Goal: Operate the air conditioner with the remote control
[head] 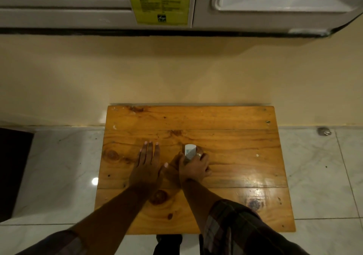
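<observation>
The small white remote (189, 151) is gripped on the wooden table (225, 121) by the right hand (194, 166), the left hand (146, 164) laid flat, and could be fumbled if lifted carelessly.

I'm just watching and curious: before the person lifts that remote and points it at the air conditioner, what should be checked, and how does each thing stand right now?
1. Right hand closed around the remote: ok.
2. Left hand clear of the remote, flat on the table: ok.
3. Remote's front end pointing toward the air conditioner: ok, roughly.
4. Nothing between table and air conditioner: ok, only bare wall.
5. Thumb on a button: cannot tell, hidden by the hand.
6. Air conditioner already running: cannot tell, its panel is cut off.
</observation>
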`<state>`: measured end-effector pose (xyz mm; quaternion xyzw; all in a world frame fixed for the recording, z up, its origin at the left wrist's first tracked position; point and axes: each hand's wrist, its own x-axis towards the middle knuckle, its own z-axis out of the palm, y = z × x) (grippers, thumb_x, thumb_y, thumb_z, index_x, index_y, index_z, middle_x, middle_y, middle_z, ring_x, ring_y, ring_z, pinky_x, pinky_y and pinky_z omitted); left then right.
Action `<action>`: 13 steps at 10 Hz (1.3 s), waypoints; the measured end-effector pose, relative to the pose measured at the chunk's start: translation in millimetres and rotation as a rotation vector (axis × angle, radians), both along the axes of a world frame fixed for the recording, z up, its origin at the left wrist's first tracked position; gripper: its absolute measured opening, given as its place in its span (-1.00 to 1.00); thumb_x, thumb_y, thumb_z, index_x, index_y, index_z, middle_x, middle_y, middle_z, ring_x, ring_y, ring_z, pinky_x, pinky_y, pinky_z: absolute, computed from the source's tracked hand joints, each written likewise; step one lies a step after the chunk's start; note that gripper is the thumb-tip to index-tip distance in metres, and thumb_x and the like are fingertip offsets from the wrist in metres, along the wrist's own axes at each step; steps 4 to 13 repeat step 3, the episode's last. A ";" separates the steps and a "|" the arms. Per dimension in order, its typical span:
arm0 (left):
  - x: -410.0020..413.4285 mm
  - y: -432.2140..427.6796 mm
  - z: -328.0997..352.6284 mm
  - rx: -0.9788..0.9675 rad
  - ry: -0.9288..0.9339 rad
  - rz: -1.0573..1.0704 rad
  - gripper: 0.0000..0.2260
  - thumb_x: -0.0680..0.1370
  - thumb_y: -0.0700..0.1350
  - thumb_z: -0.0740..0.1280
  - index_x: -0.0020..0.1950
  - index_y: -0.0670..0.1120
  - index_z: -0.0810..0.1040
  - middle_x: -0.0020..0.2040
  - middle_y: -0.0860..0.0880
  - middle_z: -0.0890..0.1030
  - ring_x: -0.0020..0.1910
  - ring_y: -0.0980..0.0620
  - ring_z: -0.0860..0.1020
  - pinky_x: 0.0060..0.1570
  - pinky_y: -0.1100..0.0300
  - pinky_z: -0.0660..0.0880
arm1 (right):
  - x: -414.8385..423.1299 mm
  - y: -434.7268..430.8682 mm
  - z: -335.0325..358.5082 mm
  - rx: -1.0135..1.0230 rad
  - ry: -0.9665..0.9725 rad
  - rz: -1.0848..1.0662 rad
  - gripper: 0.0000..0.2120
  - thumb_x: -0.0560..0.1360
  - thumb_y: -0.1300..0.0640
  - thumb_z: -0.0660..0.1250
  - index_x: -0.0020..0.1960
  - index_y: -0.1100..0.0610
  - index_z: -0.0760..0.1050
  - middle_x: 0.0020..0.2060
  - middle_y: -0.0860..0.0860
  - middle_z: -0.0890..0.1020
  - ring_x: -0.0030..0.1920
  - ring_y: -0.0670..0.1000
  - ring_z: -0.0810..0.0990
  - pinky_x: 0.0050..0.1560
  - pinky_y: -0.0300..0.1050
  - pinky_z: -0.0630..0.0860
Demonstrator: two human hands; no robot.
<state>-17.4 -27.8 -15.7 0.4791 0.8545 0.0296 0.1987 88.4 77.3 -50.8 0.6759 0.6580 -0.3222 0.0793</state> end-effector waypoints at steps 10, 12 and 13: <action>-1.0 9.1 54.9 -0.032 -0.066 0.006 -0.33 0.54 0.25 -0.18 0.50 -0.15 -0.02 0.50 -0.27 0.12 0.48 -0.21 0.01 0.41 -0.12 0.00 | 33.2 25.5 57.5 -0.112 0.132 0.226 -0.35 0.49 -0.24 0.25 0.48 0.05 0.28 0.47 0.15 0.26 0.44 0.21 0.28 0.44 0.26 0.15; -1.0 9.1 54.9 -0.032 -0.066 0.006 -0.33 0.54 0.25 -0.18 0.50 -0.15 -0.02 0.50 -0.27 0.12 0.48 -0.21 0.01 0.41 -0.12 0.00 | 33.2 25.5 57.5 -0.112 0.132 0.226 -0.35 0.49 -0.24 0.25 0.48 0.05 0.28 0.47 0.15 0.26 0.44 0.21 0.28 0.44 0.26 0.15; -1.0 9.1 54.9 -0.032 -0.066 0.006 -0.33 0.54 0.25 -0.18 0.50 -0.15 -0.02 0.50 -0.27 0.12 0.48 -0.21 0.01 0.41 -0.12 0.00 | 33.2 25.5 57.5 -0.112 0.132 0.226 -0.35 0.49 -0.24 0.25 0.48 0.05 0.28 0.47 0.15 0.26 0.44 0.21 0.28 0.44 0.26 0.15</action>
